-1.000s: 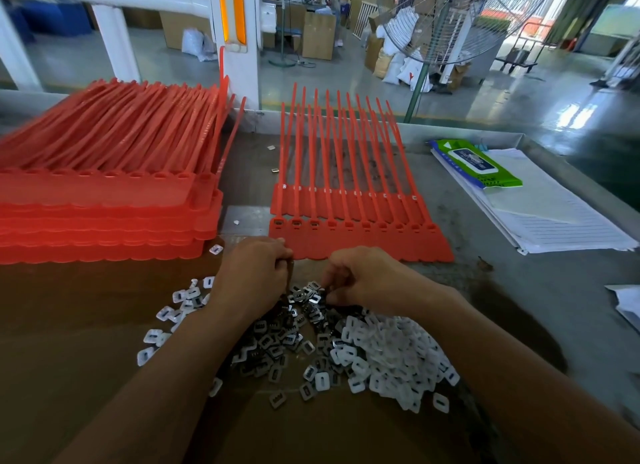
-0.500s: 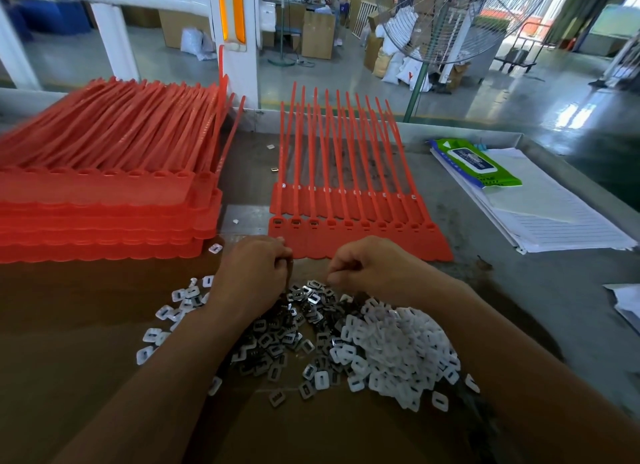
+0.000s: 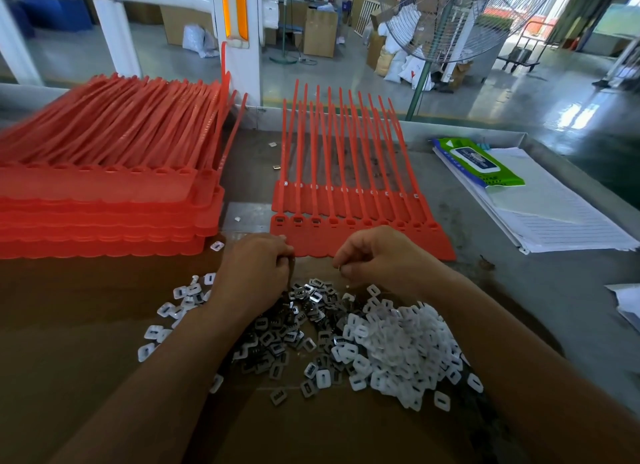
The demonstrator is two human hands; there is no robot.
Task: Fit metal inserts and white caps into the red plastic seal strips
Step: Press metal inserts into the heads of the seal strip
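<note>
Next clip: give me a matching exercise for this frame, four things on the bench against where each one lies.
Things:
1. stacked red strips
2. metal inserts
3. white caps heap
4. green packet

Places:
A. on the lined paper, far right
B. against the right forearm
C. left end of the table
D. centre, beside the left wrist

Pairs: 1-C, 2-D, 3-B, 4-A
</note>
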